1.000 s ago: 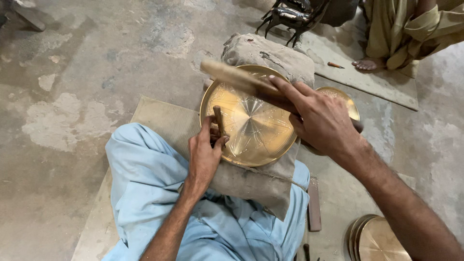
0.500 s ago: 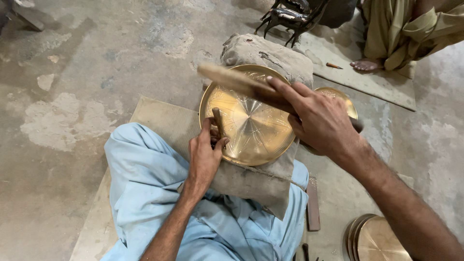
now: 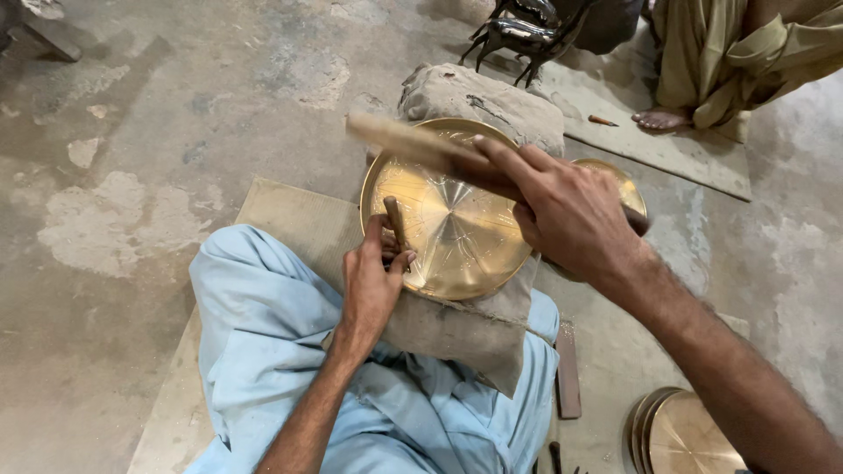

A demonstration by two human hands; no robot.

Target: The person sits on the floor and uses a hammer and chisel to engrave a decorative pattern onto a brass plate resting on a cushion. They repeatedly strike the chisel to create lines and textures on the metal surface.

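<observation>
A metalworker's floor workshop. Brass plates [image 3: 680,434] lie stacked on the stained concrete floor [image 3: 176,105]. Another seated person [image 3: 738,53] works nearby.

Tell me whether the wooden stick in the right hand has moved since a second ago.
Yes, slightly. The wooden stick in the right hand has shifted left across the brass plate: its tip now pokes past the plate's left rim, where before it ended at it.

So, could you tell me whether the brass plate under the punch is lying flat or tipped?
Tipped: the brass plate leans on the cloth-covered block, its near rim low by the left hand.
</observation>
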